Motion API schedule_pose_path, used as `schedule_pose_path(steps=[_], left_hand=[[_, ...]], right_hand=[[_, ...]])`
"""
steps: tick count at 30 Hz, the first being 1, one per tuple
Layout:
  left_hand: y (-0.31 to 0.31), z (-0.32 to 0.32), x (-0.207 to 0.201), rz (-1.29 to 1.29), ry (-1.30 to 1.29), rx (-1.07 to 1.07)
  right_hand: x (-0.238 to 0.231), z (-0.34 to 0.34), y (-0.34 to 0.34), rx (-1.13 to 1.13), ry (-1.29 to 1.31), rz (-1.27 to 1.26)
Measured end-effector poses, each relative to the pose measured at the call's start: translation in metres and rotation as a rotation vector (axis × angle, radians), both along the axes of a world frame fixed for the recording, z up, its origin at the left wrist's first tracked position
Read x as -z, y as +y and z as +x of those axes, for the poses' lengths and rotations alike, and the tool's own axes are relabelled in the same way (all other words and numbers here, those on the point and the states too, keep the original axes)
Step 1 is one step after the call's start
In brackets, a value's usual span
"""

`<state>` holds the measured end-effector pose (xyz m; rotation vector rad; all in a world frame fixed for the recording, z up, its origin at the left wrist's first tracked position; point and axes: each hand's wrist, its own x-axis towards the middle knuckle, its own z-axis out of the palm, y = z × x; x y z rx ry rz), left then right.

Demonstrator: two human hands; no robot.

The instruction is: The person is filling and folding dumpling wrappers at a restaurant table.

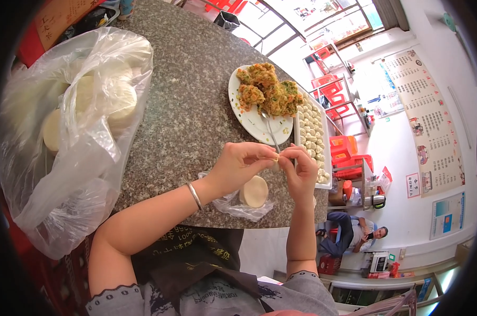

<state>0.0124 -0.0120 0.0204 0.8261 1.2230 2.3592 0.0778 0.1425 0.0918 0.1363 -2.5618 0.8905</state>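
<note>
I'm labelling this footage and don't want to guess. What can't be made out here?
All in the head view:
Pinched dough: its shape, mostly hidden in the grip of the left hand and right hand.
Metal utensil: its far end, obscured by vegetable filling.
Round wrappers: their count, blurred by the crinkled plastic bag.
Cardboard box: its full outline, cut off by the upper edge.

Pinching now with left hand (237, 164) and right hand (301, 171), close together out front, with left elbow (104, 243) bent!
</note>
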Motion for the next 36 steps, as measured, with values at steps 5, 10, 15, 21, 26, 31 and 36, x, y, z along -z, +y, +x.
schedule_pose_path(steps=[5, 10, 15, 21, 26, 31, 36], left_hand=[[-0.002, -0.002, -0.005, -0.160, -0.019, -0.037], [0.003, 0.000, 0.003, 0.035, -0.021, -0.079], [0.005, 0.001, 0.004, 0.067, 0.009, -0.078], [0.001, 0.000, -0.001, 0.040, 0.018, -0.090], [-0.001, -0.001, -0.002, -0.013, -0.014, -0.099], [0.005, -0.001, 0.003, 0.089, -0.154, -0.037], [0.006, -0.001, 0.004, 0.090, -0.056, -0.070]], right_hand=[[-0.003, 0.000, -0.006, 0.015, 0.021, 0.046], [-0.001, -0.003, -0.002, 0.025, 0.047, 0.046], [-0.008, -0.004, -0.005, 0.037, -0.137, -0.148], [-0.004, -0.007, -0.004, -0.021, -0.027, 0.033], [-0.005, -0.005, -0.010, -0.009, -0.033, 0.080], [-0.003, -0.006, -0.005, 0.046, 0.012, 0.012], [-0.008, -0.008, -0.003, -0.006, -0.101, -0.122]])
